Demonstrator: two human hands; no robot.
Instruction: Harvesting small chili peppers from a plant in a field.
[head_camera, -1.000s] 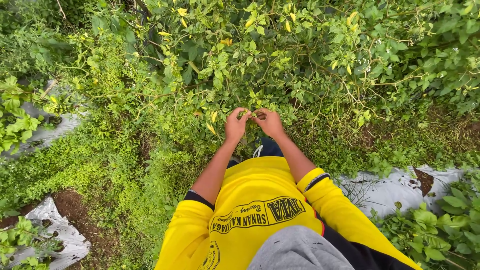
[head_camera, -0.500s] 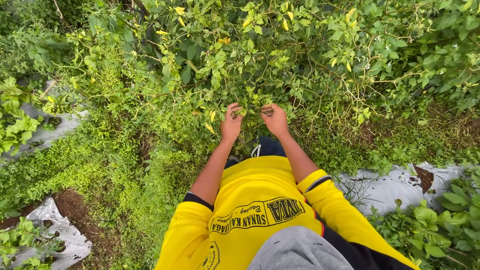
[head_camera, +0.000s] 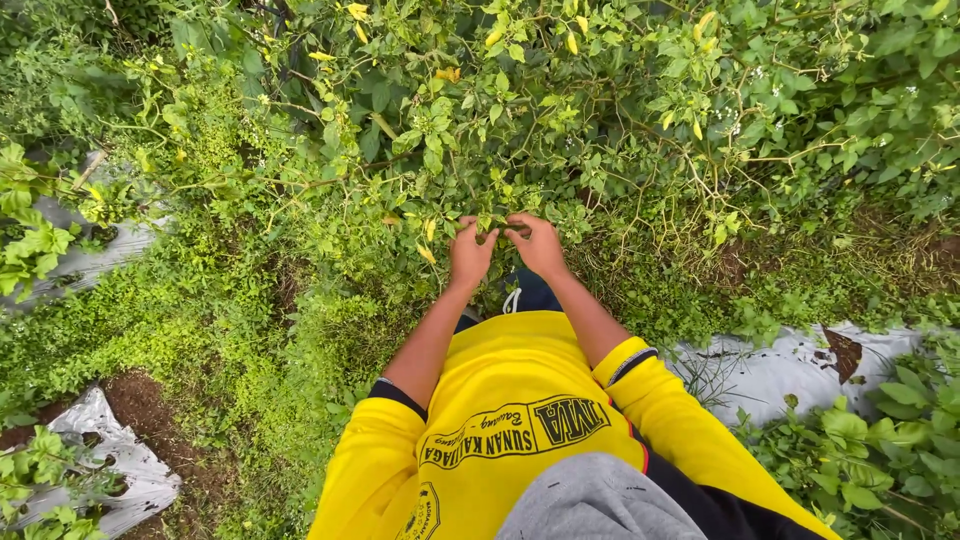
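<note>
Reaching into the leafy bush (head_camera: 560, 130) filling the upper middle of the frame, the left hand (head_camera: 470, 252) and right hand (head_camera: 537, 243) pinch small green sprigs (head_camera: 497, 222) at its lower edge, fingers curled around them, above grey plastic mulch (head_camera: 790, 365) at right.

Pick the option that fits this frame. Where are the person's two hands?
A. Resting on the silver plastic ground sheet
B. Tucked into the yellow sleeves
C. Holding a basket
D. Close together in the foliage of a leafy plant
D: the left hand and right hand sit side by side, fingers in the leafy plant.
</note>
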